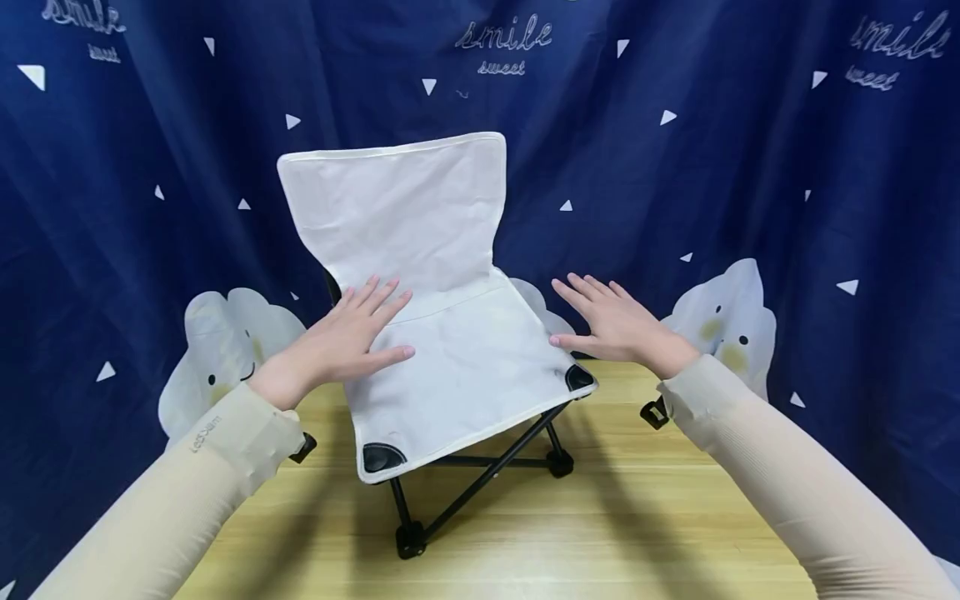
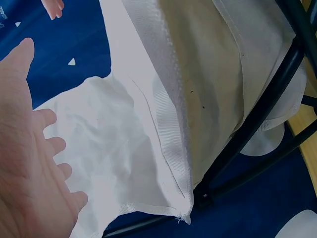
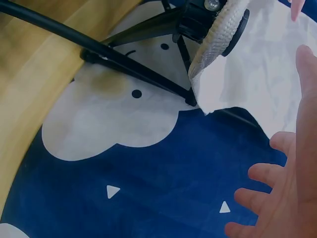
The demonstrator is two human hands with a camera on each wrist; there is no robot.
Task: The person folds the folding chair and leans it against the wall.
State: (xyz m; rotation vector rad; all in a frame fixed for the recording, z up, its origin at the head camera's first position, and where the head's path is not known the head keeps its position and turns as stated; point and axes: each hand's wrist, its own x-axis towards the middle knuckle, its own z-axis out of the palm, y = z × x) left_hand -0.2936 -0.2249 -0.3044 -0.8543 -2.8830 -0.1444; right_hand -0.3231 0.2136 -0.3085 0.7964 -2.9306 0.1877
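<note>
A small folding camp chair (image 1: pixel 442 333) with a white fabric seat and back and a black metal frame (image 1: pixel 480 479) stands unfolded on a wooden table (image 1: pixel 600 533). My left hand (image 1: pixel 348 337) lies flat at the seat's left edge, fingers straight and thumb stretched over the fabric. My right hand (image 1: pixel 611 321) hovers open just beside the seat's right edge, the thumb near the fabric. The left wrist view shows the open palm (image 2: pixel 29 163) beside the white fabric (image 2: pixel 163 99). In the right wrist view, the spread fingers (image 3: pixel 277 198) sit next to the chair's corner (image 3: pixel 218 39).
A dark blue curtain (image 1: pixel 750 167) printed with white clouds and triangles hangs close behind the table. The chair's black feet (image 1: pixel 410 542) rest on the wood. Bare tabletop lies in front of and to the right of the chair.
</note>
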